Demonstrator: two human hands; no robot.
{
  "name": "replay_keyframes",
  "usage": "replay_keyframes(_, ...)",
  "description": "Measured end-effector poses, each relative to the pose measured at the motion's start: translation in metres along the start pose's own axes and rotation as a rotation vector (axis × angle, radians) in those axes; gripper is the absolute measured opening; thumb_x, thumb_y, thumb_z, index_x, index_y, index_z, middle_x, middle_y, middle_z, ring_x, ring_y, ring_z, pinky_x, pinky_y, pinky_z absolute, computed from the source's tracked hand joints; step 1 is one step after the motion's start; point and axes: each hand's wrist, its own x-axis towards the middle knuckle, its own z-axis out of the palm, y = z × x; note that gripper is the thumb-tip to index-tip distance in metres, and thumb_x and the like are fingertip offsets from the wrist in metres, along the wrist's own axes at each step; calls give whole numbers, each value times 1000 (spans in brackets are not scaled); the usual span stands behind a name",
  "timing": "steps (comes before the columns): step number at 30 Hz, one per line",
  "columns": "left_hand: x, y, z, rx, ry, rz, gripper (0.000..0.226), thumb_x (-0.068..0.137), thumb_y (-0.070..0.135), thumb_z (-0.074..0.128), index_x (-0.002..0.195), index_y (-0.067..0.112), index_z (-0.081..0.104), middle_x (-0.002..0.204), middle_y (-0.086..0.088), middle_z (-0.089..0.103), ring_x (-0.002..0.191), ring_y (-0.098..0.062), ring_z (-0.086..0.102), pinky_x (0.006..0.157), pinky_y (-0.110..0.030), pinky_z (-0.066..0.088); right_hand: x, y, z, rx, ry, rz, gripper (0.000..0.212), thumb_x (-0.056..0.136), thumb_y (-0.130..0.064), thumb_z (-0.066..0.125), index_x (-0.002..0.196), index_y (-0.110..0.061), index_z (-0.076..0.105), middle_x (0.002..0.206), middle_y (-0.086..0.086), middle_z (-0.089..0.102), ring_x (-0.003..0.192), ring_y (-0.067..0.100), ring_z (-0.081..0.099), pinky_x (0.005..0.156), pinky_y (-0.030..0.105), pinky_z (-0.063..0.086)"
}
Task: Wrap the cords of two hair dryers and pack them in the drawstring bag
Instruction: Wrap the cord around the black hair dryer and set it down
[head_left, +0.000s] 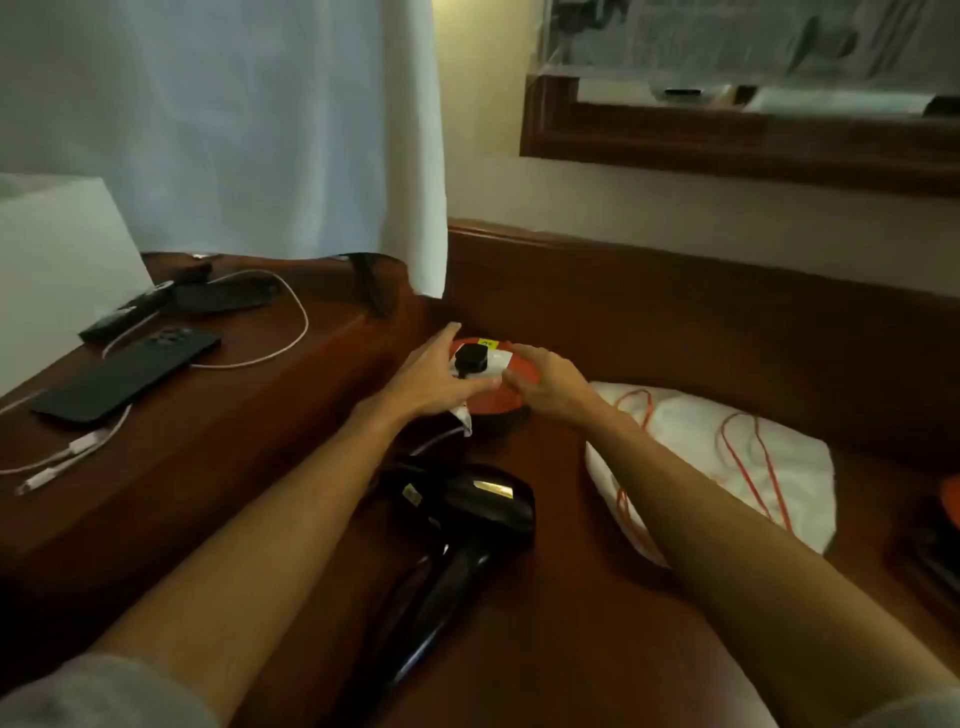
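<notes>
A dark reddish wooden surface (649, 597) fills the lower centre and right of the frame. On it lie a black hair dryer (467, 514) at lower centre, an orange hair dryer (493, 395) just above it with a black plug (470, 358) on top, and a white drawstring bag (727, 467) with orange cords at right. At left sits a raised wooden ledge (208, 441) — it carries a black phone (124, 379), a white cable (249, 332), a remote (124, 314) and a white box (57, 260).

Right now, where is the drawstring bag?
In the head view, the white drawstring bag lies on the wooden surface at right, beyond the right forearm, right of the black hair dryer.
</notes>
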Motion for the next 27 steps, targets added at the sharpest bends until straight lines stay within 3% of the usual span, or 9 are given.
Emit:
replay_keyframes(3, 19, -15, 9, 37, -21, 15, 93, 83, 62, 72, 158, 29, 27, 164, -4, 30, 150, -31, 31, 116, -52, 36, 24, 10, 15, 22, 57, 7, 49, 103, -39, 48, 147, -19, 46, 148, 10, 51, 134, 30, 50, 108, 52, 44)
replay_keyframes(7, 30, -38, 24, 152, 2, -13, 96, 84, 64, 68, 160, 34, 18, 170, 2, 12, 154, -30, 18, 118, -55, 24, 45, 24, 32, -195, -30, -31, 48, 106, -45, 36, 149, -26, 43, 154, 6, 38, 140, 28, 36, 116, 56, 27)
replay_keyframes(13, 37, -52, 34, 175, 23, 10, 100, 83, 70, 64, 161, 35, 12, 171, 9, 2, 156, -28, 9, 117, -59, 26, 54, 32, 27, -431, -39, -139, 51, 106, -50, 28, 150, -27, 41, 149, 5, 38, 136, 27, 38, 111, 56, 28)
replay_keyframes(18, 34, -51, 30, 148, -7, 2, 102, 81, 73, 65, 160, 41, 9, 171, 5, -8, 157, -31, -2, 119, -62, 19, 69, 16, 21, -308, -11, -71, 47, 103, -51, 40, 134, -23, 61, 137, 9, 47, 131, 29, 41, 110, 54, 29)
replay_keyframes(21, 32, -52, 29, 132, -45, -41, 105, 79, 77, 62, 160, 43, 4, 170, -6, -16, 155, -30, -18, 122, -61, 7, 77, 3, 23, -66, -77, 1, 58, 95, -56, 55, 140, -20, 55, 143, 10, 46, 137, 33, 37, 113, 59, 29)
replay_keyframes(24, 33, -53, 28, 156, -75, -64, 108, 78, 81, 58, 161, 42, 2, 170, -5, -16, 155, -30, -17, 121, -60, 4, 83, -5, 21, -172, -157, 15, 60, 90, -58, 62, 140, -25, 57, 146, 9, 41, 139, 34, 30, 113, 58, 23)
replay_keyframes(27, 35, -56, 30, 145, -65, -61, 106, 77, 81, 59, 160, 42, 6, 171, -5, -13, 156, -30, -15, 121, -60, 4, 89, -7, 19, -193, -164, -6, 52, 90, -55, 64, 130, -21, 60, 140, 10, 45, 134, 35, 35, 108, 57, 31)
